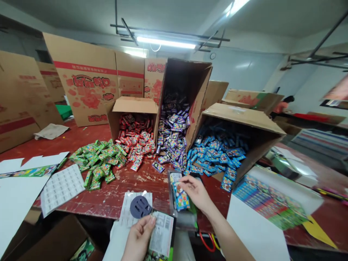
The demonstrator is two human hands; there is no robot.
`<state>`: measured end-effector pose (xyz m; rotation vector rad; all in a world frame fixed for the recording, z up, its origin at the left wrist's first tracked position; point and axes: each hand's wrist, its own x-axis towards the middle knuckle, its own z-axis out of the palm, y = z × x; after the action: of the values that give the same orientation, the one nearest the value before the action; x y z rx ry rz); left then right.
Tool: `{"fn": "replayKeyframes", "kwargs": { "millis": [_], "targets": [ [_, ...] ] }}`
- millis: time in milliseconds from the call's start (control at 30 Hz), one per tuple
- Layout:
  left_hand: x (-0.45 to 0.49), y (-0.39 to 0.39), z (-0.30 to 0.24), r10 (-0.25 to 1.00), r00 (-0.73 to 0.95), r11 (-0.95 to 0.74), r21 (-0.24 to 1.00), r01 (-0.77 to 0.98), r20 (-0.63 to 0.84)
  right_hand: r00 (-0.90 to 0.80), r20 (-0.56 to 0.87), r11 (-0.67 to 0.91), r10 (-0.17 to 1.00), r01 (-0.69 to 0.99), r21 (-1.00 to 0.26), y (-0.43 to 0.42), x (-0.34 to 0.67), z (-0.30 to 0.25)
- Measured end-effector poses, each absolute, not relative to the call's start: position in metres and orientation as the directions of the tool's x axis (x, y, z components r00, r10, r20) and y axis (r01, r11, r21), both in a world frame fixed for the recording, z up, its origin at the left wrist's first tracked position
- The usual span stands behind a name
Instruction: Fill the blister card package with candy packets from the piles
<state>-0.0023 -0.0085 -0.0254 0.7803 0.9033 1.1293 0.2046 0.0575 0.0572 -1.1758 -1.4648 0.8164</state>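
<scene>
My left hand [139,237] pinches the edge of a printed card with a white barcode label [161,235], low in front of my lap. A dark purple slotted disc [140,206] lies on a white printed sheet [126,210] just beyond that hand. My right hand [196,193] has thumb and fingers closed at the top of a blue printed packet [181,200]. This packet lies over a clear plastic tray [172,194] at the table's front edge. Part of the tray's contents is hidden by my right hand.
Small green packets [100,159] lie in a heap. Red [137,143], purple [174,139] and blue packets [217,154] spill from cardboard boxes tipped on their sides. A sheet of labels [62,188] lies left, printed cardboard [272,199] right. A person [284,105] is far back.
</scene>
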Motion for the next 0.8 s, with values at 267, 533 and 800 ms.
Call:
{"fn": "replayKeyframes", "kwargs": {
  "millis": [267, 533, 800],
  "targets": [
    [-0.004, -0.009, -0.030, 0.975, 0.159, 0.206, 0.902, -0.380, -0.156, -0.258, 0.297, 0.362, 0.919, 0.261, -0.895, 0.065, 0.177, 0.055],
    [-0.012, -0.007, -0.015, 0.960, 0.239, 0.220, 0.917, -0.334, -0.144, -0.191, 0.390, 0.428, 0.901, 0.243, -0.870, 0.069, 0.174, 0.075],
    [-0.003, -0.017, -0.020, 0.961, 0.242, 0.205, 0.932, -0.299, -0.134, -0.664, 0.049, 0.424, 0.746, 0.418, -0.803, 0.059, 0.165, 0.073]
  ]
}}
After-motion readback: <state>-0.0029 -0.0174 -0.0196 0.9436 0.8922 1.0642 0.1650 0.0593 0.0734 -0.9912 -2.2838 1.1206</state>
